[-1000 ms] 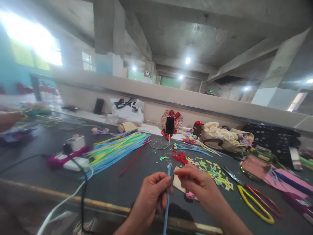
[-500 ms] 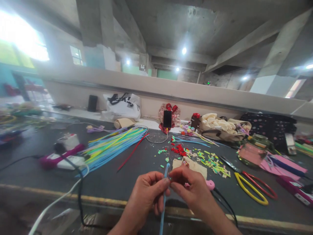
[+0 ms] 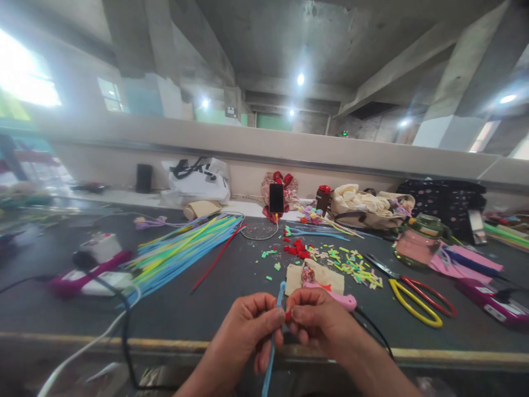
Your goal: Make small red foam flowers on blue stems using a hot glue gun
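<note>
A light blue pipe cleaner [image 3: 269,364] runs upright between the thumb and fingers of my left hand [image 3: 248,325], its tip bent into a small knob above them. My right hand [image 3: 320,317] pinches a small red piece [image 3: 288,315] close beside the stem. Whether the piece touches the stem, I cannot tell. Just beyond my right hand, a pink glue gun [image 3: 346,300] lies on a beige cloth-like pad [image 3: 294,278]. Small red pieces [image 3: 298,249] form a pile behind the pad, with pale green and yellow pieces [image 3: 355,264] scattered to its right.
Multicoloured pipe cleaners [image 3: 185,251] are bundled at the left, near a purple-and-white power strip [image 3: 99,278] and its cables. Scissors [image 3: 413,295] with red and yellow handles lie at the right. A phone [image 3: 276,198], a green jar [image 3: 419,242] and bags stand along the back.
My right hand has come slightly down, and red now shows between its fingertips. More of the glue gun is uncovered. The whole view has shifted a little.
</note>
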A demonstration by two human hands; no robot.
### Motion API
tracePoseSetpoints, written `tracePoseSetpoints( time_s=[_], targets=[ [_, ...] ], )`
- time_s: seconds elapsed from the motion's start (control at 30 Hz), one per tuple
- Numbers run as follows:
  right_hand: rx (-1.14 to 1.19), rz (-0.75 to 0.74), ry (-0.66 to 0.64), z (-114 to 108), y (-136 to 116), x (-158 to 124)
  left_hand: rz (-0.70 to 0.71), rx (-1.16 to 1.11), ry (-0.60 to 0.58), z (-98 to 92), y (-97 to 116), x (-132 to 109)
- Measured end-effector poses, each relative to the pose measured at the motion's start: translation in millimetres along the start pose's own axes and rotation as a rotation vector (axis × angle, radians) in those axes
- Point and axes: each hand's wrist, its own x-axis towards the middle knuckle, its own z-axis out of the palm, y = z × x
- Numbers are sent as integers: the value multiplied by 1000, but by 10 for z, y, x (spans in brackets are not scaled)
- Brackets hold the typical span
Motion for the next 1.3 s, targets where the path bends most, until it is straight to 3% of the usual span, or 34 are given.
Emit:
tracePoseSetpoints(
  time_s=[0.2,0.53,0.63,0.77,0.93,1.03,1.3],
  targets=[
    [124,54,-78,8,-13,6,-19,6,-7,29,21,-47],
    [27,-14,-64,73,-19,14,24,0,25,32,62,-110],
    [-127,-106,29,73,-57,7,-3,-41,31,36,90,-107],
    [-509,-354,221,80,-164,-69,-62,-150,-13,-5,62,-80],
    [-920,-656,114,107,-232,-142,-107,-210,-80,-16,46,-58],
    [-1010,-694,101,116,-225,-149,-114,-225,-89,2,59,-56],
    [-980,-691,131,116,-241,-216,-126,-190,-115,93,158,-97]
  ],
)
